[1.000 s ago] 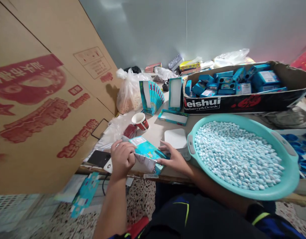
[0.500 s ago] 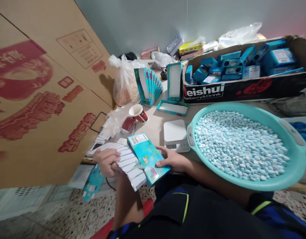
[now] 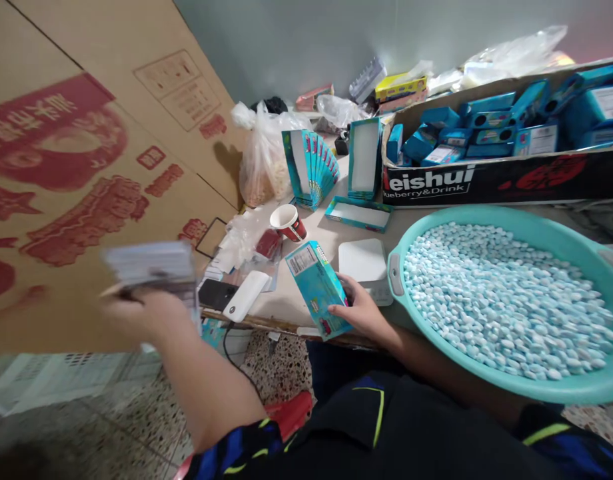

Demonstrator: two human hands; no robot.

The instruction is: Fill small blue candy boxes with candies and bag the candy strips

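Out to the left, my left hand (image 3: 154, 315) grips a stack of flat white cards (image 3: 149, 261), both blurred by motion. My right hand (image 3: 362, 312) is wrapped round the lower right side of a blue printed box (image 3: 315, 288), which stands tilted above the table's front edge with a white label panel at its top. Just behind that hand sits a white kitchen scale (image 3: 362, 261). A turquoise basin (image 3: 491, 373) full of small wrapped sweets (image 3: 501, 300) is at the right.
A large cardboard carton (image 3: 86, 167) rises on the left. Behind stand fanned blue box trays (image 3: 311, 170), another tray (image 3: 359, 212), a paper cup (image 3: 289, 223) and a black-printed carton (image 3: 431, 187) of blue boxes. A phone (image 3: 216, 293) and white power bank (image 3: 245, 297) lie in front.
My left hand has swung left with the cards, away from the blue box. My right hand has turned the box more upright, its side now showing. The phone and power bank have come into view.
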